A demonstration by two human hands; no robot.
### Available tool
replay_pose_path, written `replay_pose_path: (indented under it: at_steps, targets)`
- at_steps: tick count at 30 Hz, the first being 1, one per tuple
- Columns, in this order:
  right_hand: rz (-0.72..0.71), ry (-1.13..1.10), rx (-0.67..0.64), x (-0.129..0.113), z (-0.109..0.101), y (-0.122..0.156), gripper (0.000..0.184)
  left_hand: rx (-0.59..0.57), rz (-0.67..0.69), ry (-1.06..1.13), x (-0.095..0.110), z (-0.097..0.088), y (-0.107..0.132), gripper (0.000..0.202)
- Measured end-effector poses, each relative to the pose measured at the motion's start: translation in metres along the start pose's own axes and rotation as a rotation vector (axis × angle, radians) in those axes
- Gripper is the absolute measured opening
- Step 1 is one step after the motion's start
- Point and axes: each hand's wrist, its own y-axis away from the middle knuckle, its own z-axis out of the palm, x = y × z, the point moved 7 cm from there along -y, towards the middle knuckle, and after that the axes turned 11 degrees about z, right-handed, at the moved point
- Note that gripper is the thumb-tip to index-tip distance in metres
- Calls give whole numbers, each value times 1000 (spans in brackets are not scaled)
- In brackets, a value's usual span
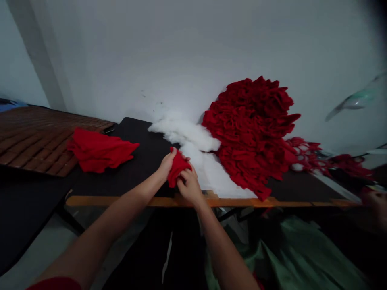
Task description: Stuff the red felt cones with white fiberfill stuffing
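Pale grey wall (145,52) can be seen at the back, and a flat black table (145,161) is set against it, with an orange-brown strip (99,201) along the front edge. Near the middle of that front edge, just above the surface, a small folded piece of soft red cloth (175,171) is held by two bare hands.

Its left side is gripped by the left hand (166,165), with the thumb up near the top of the cloth and the hand closed around it. Its right side is pinched by the right hand (190,184), with the fingers bent and drawn close together. Whether any fingertips are tucked inside the cloth cannot be told.

By the left edge of the surface, a loose stack of bright red cloth (102,151) is laid, and next to it a shiny brown mat with rows of blocks (36,137) is spread. Toward the back edge, fluffy white stuffing (187,135) is heaped, and a flat white sheet (223,181) is stretched from there to the front edge. Right of the stuffing, a tall pile of dark red cloth pieces (250,129) is stacked by the wall. Farther toward the right edge, small red and white bundles (302,153) are bunched up. Another person's hand (380,207) is blurred there. Below the front edge, shiny green cloth (320,251) is draped in folds.
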Motion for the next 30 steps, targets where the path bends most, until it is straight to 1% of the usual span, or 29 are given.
replay_pose_path:
  at_steps: [1,2,4,5,6,8,9,10,12,13,14,15,16,17,18,19,20,21,24,25,27,29,30]
  targets:
    - [-23,-16,13,6,-4,2,28,66,28,-36,5,-10,-5,28]
    - [-6,-21,60,16,-9,1,28,123,46,-66,8,-19,-11,28]
    - [108,32,195,46,-19,-10,33,207,60,-155,12,-35,-19,28]
    - [172,85,227,62,-20,-19,37,244,61,-235,13,-43,-23,29]
    - [234,140,229,78,-17,-30,43,276,60,-326,12,-50,-26,29]
    - [336,228,153,110,-4,-50,52,329,61,-474,12,-62,-30,30]
    - [363,254,105,123,4,-59,52,354,79,-523,13,-67,-32,29]
    - [359,269,57,134,12,-64,49,384,116,-587,17,-73,-33,29]
    - [273,278,-7,146,26,-68,41,435,313,-891,38,-78,-31,32]
    - [208,273,-25,148,31,-67,41,457,457,-1091,52,-74,-27,34]
    - [166,265,-23,149,33,-65,42,426,614,-1294,63,-64,-21,37]
    - [141,261,-20,149,34,-62,44,356,744,-1469,68,-50,-15,39]
    - [131,253,-11,149,33,-59,45,220,830,-1612,65,-35,-10,39]
    - [133,230,2,148,31,-58,46,39,878,-1739,56,-19,-6,39]
    - [144,175,13,146,29,-58,45,-158,891,-1847,43,-5,-2,41]
    - [162,93,26,143,25,-58,44,-350,876,-1942,27,7,2,45]
    - [184,-1,38,141,21,-60,42,-516,841,-2023,9,16,5,49]
    - [208,-95,47,138,17,-61,40,-645,807,-2087,-6,22,6,53]
    - [246,-273,57,127,7,-63,34,-850,743,-2181,-41,32,-1,55]
    - [249,-308,63,124,4,-61,34,-880,724,-2195,-49,33,-7,54]
    - [282,-404,96,122,-4,-55,30,-917,691,-2208,-61,36,-19,46]
    - [344,-522,148,126,-14,-45,23,-938,630,-2256,-72,40,-28,29]
    - [381,-591,179,129,-19,-38,20,-908,640,-2290,-75,44,-31,26]
